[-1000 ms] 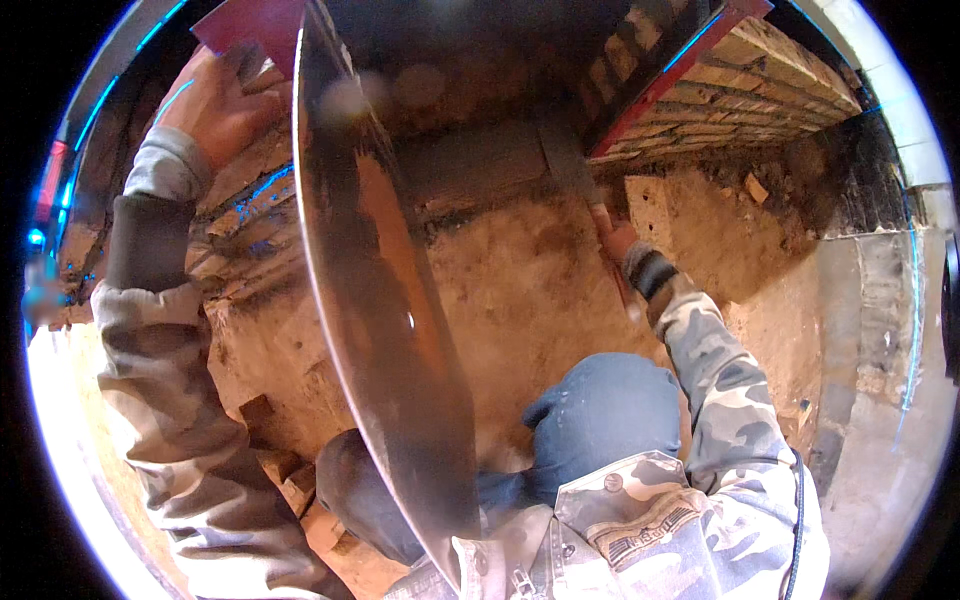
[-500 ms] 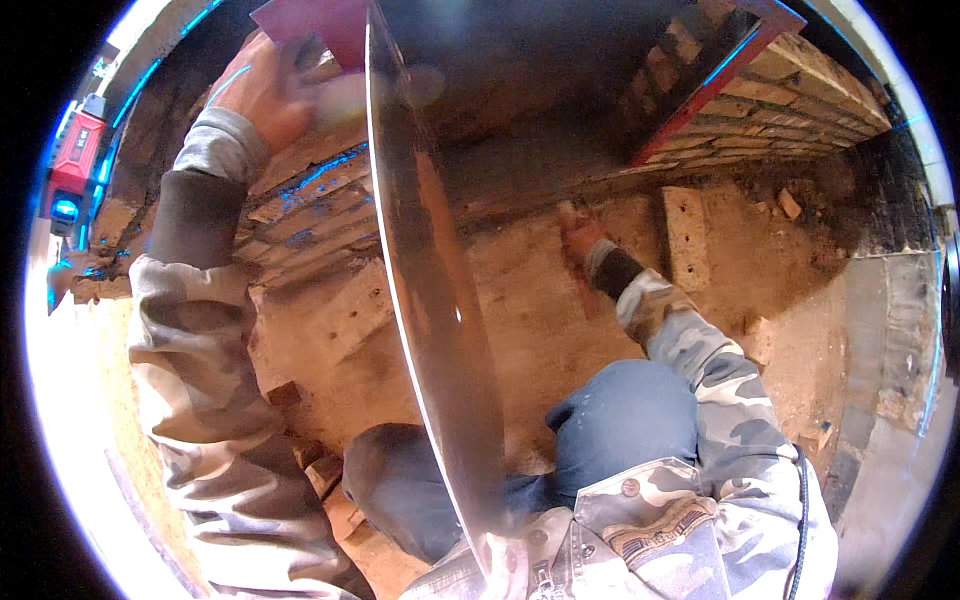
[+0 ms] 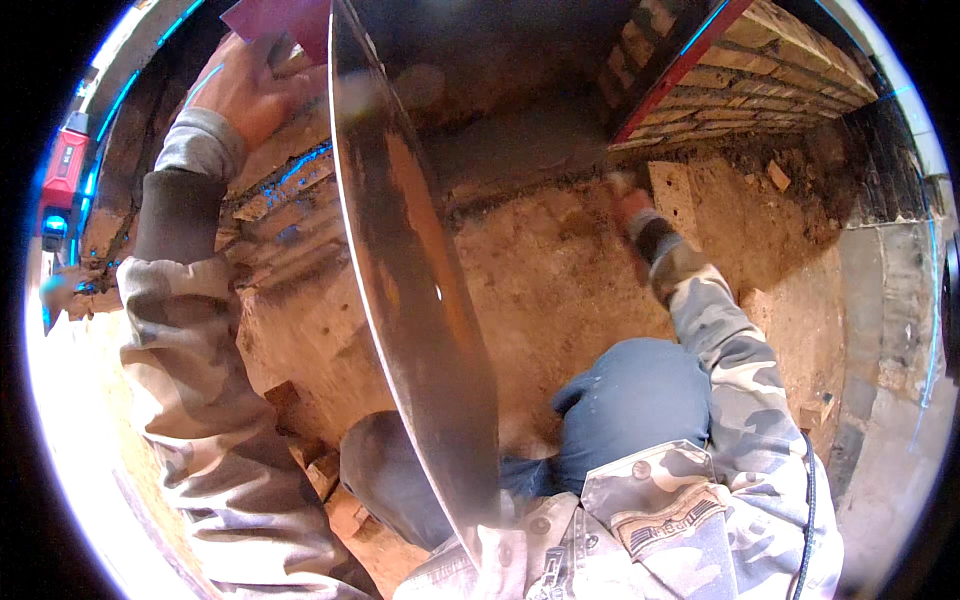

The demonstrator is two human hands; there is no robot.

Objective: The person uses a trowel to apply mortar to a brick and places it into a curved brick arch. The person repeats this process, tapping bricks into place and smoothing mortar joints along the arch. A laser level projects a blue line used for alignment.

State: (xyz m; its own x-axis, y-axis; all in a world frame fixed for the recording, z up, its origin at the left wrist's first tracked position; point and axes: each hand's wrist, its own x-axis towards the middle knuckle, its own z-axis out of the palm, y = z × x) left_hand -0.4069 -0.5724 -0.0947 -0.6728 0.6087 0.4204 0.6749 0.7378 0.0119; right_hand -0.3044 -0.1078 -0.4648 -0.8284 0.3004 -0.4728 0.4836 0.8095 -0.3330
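My left hand (image 3: 245, 95) is at the upper left, its fingers curled at the lower edge of a red plate (image 3: 285, 25); the fingertips are partly hidden. Beside it, a tall thin panel (image 3: 425, 300) with a dark surface and a pale edge runs down the middle towards my lap. My right hand (image 3: 632, 203) is low over the dusty ground, blurred by motion. It looks closed, with a small pale thing at its fingertips that I cannot make out. Next to this hand lies a pale brick with holes (image 3: 673, 195).
A brick wall (image 3: 780, 85) edged by a red frame (image 3: 665, 95) stands at the upper right. Brickwork with blue laser spots (image 3: 290, 205) is at the left, near a red laser level (image 3: 62, 165). Broken bricks (image 3: 325, 470) lie by my left knee.
My right hand has moved right and slightly away from me, closer to the brick with holes. My left hand stays at the red plate; the whole view has shifted slightly.
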